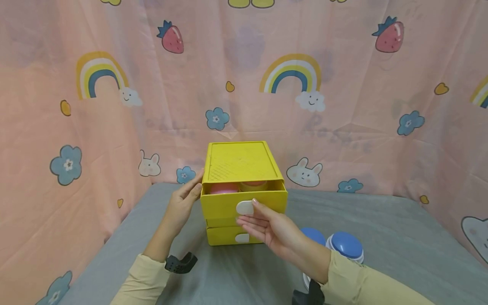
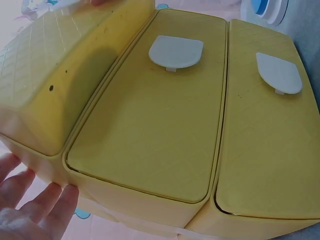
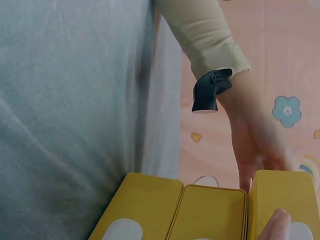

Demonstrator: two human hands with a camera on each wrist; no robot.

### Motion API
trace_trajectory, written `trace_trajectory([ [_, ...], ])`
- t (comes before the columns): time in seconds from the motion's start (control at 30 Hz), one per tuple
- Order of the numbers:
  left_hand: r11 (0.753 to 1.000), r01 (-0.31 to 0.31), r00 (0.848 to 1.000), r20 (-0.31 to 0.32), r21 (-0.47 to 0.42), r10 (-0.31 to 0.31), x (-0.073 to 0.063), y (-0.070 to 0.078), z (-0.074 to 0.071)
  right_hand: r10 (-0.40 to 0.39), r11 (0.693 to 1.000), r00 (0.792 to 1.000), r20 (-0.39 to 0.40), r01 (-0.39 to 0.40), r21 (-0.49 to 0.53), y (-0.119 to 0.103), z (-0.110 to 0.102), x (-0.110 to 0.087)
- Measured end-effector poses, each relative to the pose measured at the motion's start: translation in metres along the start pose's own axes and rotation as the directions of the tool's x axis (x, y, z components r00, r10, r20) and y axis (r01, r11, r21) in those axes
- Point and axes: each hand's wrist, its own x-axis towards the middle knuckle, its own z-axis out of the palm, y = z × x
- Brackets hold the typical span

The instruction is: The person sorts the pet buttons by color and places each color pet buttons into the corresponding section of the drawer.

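Note:
A yellow drawer box (image 1: 241, 163) stands on the cloth-covered surface, its top drawer (image 1: 219, 206) pulled partly out. Inside that drawer show a pink item (image 1: 224, 188) and a pale yellow round item (image 1: 254, 186), mostly hidden under the box top. My right hand (image 1: 280, 231) pinches the white handle (image 1: 244, 207) of the top drawer, thumb at its edge. The lower drawers (image 2: 145, 115) are closed, each with a white tab handle. Against the left side of the box rests my left hand (image 1: 181, 209), fingers extended; their tips (image 2: 67, 197) touch the wall near the top drawer.
Blue-topped white round containers (image 1: 346, 245) stand to the right of the box, partly behind my right forearm. Grey cloth (image 1: 381, 224) covers the surface. A pink printed curtain (image 1: 244, 63) hangs behind and along both sides.

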Motion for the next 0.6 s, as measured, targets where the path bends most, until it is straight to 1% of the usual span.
trace_trajectory([
  [0.37,1.0,0.025,1.0,0.01,-0.005,-0.025,0.0,0.003,0.0,-0.016,1.0,0.999,-0.033,0.017,0.016,-0.002,0.002,0.009],
  [0.6,0.999,0.037,0.999,0.015,-0.005,-0.037,-0.002,0.005,0.0,-0.014,0.999,0.997,-0.073,0.016,0.028,-0.002,0.004,0.014],
])
